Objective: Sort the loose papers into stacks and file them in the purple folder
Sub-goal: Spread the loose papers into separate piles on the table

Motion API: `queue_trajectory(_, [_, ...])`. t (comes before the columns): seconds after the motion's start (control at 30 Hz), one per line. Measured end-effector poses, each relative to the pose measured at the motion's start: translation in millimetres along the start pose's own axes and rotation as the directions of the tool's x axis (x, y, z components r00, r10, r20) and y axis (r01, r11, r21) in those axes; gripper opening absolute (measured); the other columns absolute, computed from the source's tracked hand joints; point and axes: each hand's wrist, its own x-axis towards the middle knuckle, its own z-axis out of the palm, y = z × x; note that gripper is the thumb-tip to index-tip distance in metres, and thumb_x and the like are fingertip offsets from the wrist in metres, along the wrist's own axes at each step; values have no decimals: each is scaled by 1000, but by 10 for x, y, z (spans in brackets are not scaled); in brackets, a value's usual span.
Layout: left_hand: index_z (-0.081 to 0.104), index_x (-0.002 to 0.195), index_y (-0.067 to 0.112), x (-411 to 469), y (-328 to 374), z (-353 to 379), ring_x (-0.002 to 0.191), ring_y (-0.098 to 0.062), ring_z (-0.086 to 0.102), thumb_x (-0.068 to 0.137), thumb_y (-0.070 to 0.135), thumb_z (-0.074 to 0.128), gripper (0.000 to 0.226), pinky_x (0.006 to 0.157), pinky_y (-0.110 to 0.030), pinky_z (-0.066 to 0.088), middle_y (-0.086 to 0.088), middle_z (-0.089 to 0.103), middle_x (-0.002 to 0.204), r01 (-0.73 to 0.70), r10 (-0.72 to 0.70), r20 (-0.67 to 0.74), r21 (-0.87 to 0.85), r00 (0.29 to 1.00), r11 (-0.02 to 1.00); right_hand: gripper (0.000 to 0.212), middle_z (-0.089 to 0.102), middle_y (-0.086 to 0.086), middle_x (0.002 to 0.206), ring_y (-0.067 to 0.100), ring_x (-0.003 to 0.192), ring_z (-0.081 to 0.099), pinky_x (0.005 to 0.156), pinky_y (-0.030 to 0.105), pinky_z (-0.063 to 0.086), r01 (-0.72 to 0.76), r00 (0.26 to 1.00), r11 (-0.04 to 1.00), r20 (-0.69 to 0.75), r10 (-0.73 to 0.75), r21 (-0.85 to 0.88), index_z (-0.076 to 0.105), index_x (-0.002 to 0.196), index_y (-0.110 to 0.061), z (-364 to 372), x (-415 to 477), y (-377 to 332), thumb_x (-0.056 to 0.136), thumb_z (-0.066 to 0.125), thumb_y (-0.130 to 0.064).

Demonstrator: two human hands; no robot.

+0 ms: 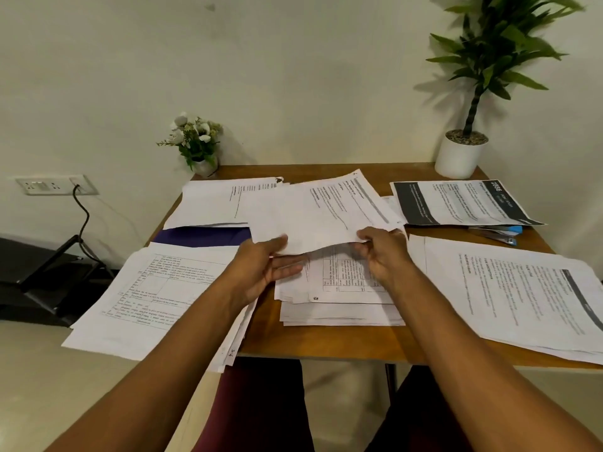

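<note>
At 6 o'clock, centre pile [342,308]: loose, unsquared sheets on the wooden table [261,336], directly below the hands.
Left hand [264,269]: thumb on top and fingers beneath, pinching the near edge of the held sheet [319,210] at its left end.
Right hand [381,256]: fingers curled, pinching the same edge toward its right end.
Held sheet: lifted above the pile, tilted away toward 12 o'clock, sagging a little between the two grips.
Handling: probably light and limp, quick to crease, and slippery page on page. It is best held by one edge at two points, or supported flat from below.
8 o'clock stack [156,295]: grid-printed pages that overhang the table edge and look liable to slide off.
4 o'clock stack [522,295]: text pages, fairly square.
Purple folder [202,236]: at 10 o'clock, mostly buried under the far-left stack [212,203], with only a strip showing.
2 o'clock stack [456,203]: dark-banded pages, with a blue stapler [499,234] just beside them.
Far edge: flower pot [195,141] at 11 o'clock, potted plant [463,151] at 1.
</note>
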Motion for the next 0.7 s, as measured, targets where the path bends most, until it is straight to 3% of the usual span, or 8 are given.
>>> queue_trajectory(0.13, [50,132,6,166,65,-159,84,-40,75,98,-6,56,36,82,-51,62,-12,66,110,-27,53,-305,88,951,996,25,74,17,93,29,71,75,59,40,63,-70,994,992,81,78,-105,60,111,-1,266,-62,210,89,64,9])
queue_trajectory(0.2, [51,129,9,261,197,-342,76,-31,76,96,-4,61,37,72,-40,65,-6,63,107,-47,94,-406,123,909,991,30,75,20,89,34,76,76,66,46,64,-85,992,988,85,97,-130,57,117,3,333,-23,250,90,69,0])
queue_trajectory(0.3, [52,133,11,420,418,-732,77,-26,77,92,1,68,45,72,-33,64,-11,65,117,-53,114,-470,141,875,989,41,76,19,102,37,89,76,81,52,62,-80,991,990,101,92,-118,54,128,-16,398,74,251,92,68,-1])
queue_trajectory(0.37, [53,134,8,508,570,-965,78,-26,77,91,2,71,47,70,-32,64,-14,67,119,-62,146,-501,180,853,982,45,75,16,107,34,89,76,81,48,63,-53,990,986,124,73,-157,55,128,-24,428,107,265,93,68,-1])
queue_trajectory(0.47, [47,133,4,681,828,-1283,67,-24,73,92,-1,69,47,63,-28,62,-15,66,105,-87,169,-538,175,826,981,35,75,11,107,27,87,77,70,39,64,35,991,953,131,5,-299,62,125,-22,439,89,311,95,69,-8])
queue_trajectory(0.53, [49,122,5,794,983,-1485,57,-21,71,91,2,72,38,57,-25,61,-14,65,97,-25,146,-584,209,799,978,27,75,10,104,25,85,77,68,36,64,80,991,922,126,-35,-378,65,122,-19,395,73,339,96,67,-10])
queue_trajectory(0.63, [59,120,-2,1030,1100,-1814,62,-23,68,88,5,75,36,45,-22,56,-17,68,97,88,192,-608,399,770,913,22,76,9,98,21,77,76,61,32,62,109,991,889,118,-63,-445,68,115,-17,276,96,372,95,68,-10])
queue_trajectory(0.7, [61,122,-5,1150,1114,-1955,67,-26,67,85,10,75,42,52,-27,57,-18,69,95,137,277,-577,571,768,810,21,77,9,95,23,76,75,59,29,61,95,992,880,120,-44,-465,69,113,-16,213,127,415,94,69,-9])
